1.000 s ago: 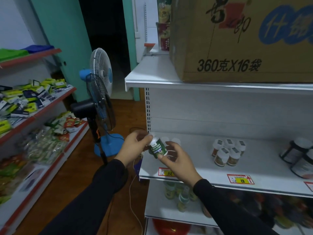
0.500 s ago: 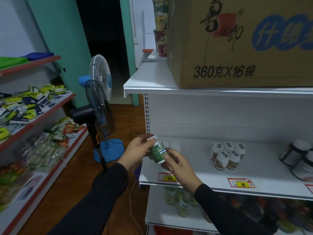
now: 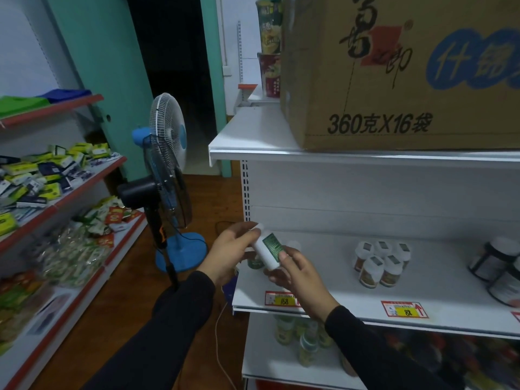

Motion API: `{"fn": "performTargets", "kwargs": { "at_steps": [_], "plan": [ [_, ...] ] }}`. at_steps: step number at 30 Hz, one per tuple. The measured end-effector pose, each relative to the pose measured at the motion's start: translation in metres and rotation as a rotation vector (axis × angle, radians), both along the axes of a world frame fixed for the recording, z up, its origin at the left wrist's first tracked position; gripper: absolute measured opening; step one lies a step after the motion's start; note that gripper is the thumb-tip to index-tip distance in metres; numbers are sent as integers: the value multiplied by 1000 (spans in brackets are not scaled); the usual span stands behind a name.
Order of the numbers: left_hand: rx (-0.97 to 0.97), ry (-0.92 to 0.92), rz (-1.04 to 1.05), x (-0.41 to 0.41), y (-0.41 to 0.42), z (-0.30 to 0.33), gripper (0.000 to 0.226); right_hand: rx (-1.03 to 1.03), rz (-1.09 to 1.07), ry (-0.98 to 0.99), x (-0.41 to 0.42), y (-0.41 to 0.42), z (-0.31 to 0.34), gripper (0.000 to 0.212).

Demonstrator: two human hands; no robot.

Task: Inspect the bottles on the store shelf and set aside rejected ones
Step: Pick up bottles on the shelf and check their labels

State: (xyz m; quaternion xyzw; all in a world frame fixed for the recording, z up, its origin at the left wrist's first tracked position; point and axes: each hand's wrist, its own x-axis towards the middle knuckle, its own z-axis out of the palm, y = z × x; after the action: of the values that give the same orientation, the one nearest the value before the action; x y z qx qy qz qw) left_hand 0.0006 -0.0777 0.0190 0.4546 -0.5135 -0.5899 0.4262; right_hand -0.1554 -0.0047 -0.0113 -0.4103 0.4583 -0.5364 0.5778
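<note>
A small white bottle with a green label [image 3: 268,246] is held tilted between both hands in front of the white middle shelf [image 3: 332,294]. My left hand [image 3: 229,253] grips its capped upper end. My right hand [image 3: 298,273] pinches its lower end, thumb on the label. Another green-labelled bottle [image 3: 254,263] stands on the shelf behind my hands, mostly hidden. A cluster of several small white-capped bottles with brown labels [image 3: 380,263] stands further right on the same shelf.
Dark jars with white lids [image 3: 499,263] sit at the shelf's right end. A big cardboard box [image 3: 399,71] fills the top shelf. More bottles [image 3: 301,337] stand on the lower shelf. A standing fan [image 3: 166,175] and snack shelves [image 3: 56,209] are on the left.
The bottle has been turned in my hands, from nearly upright to tilted with more white side showing. Both hands stay close together at the shelf's left end.
</note>
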Motion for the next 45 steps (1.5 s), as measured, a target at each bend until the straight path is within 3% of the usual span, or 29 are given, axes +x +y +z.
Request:
{"fn": "performTargets", "kwargs": {
  "at_steps": [5,9,13,16,20,27,36,41,45],
  "plan": [
    [-16,29,43,-1,0,2,29,-6,10,13,2,-1,-1,25],
    [-33,-2,79,0,-1,-2,32,-63,-1,149,-1,0,-2,48],
    [-37,-35,46,-1,-4,-3,33,-34,-2,44,-2,-1,0,42],
    [-4,18,14,-1,-7,-1,26,35,6,-86,-2,-4,2,35],
    [14,82,0,-1,-7,0,29,80,24,-115,-2,-7,2,36],
    [-7,83,71,-5,-8,-3,39,-26,12,13,-6,-7,1,40],
    [13,89,1,-7,-12,5,36,22,41,-21,-8,-12,1,32],
    [-10,94,46,-10,-9,8,55,-52,62,158,-14,-12,1,55],
    [-21,78,29,-10,-10,10,48,-74,56,159,-14,-11,2,48]
  ]
}}
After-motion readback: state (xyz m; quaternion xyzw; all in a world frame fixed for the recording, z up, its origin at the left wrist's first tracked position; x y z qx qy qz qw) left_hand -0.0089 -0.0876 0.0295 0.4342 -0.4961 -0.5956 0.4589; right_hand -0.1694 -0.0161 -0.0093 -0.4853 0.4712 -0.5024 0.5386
